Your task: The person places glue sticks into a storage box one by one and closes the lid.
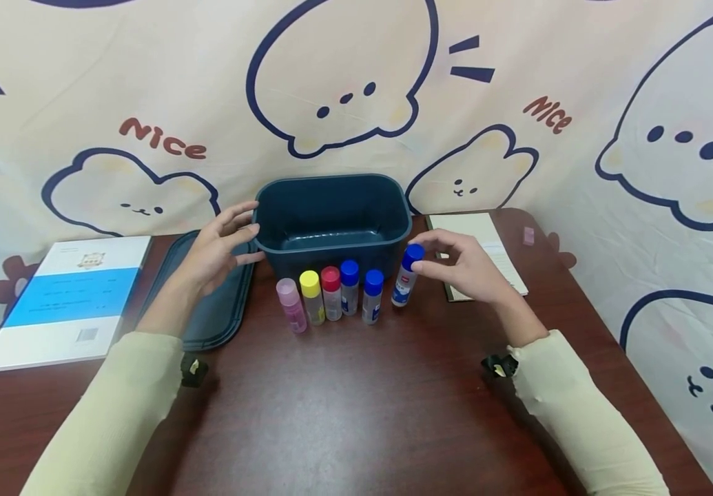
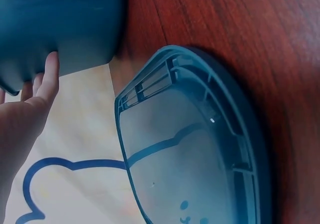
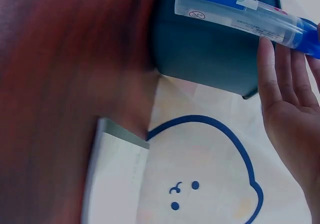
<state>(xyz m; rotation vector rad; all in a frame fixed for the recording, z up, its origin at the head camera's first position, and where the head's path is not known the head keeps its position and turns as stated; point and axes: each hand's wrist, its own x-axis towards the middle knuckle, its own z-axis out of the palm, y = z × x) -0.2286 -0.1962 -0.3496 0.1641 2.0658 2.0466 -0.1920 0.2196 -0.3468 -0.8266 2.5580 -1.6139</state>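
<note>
A deep dark-teal plastic bin (image 1: 340, 249) stands against the wall cloth, its inside facing up. At its left end, my left hand (image 1: 216, 244) touches the rim and side with extended fingers. My right hand (image 1: 470, 265) pinches a clear tube-shaped bottle (image 1: 404, 284) by its blue cap, off the bin's right front corner, the bottle leaning slightly. Along the bin's front stand similar bottles: a pink one (image 1: 294, 313), a yellow-capped one (image 1: 313, 303), a red-capped one (image 1: 332, 297) and two blue-capped ones, the nearer (image 1: 371, 303) set slightly apart.
A teal lid (image 1: 222, 310) lies left of the bin, under my left forearm. Farther left is a white and blue book (image 1: 71, 296). At the right, an open notebook (image 1: 499, 255) lies behind my right hand. Printed cloth (image 1: 356, 158) lines the table's back and right sides.
</note>
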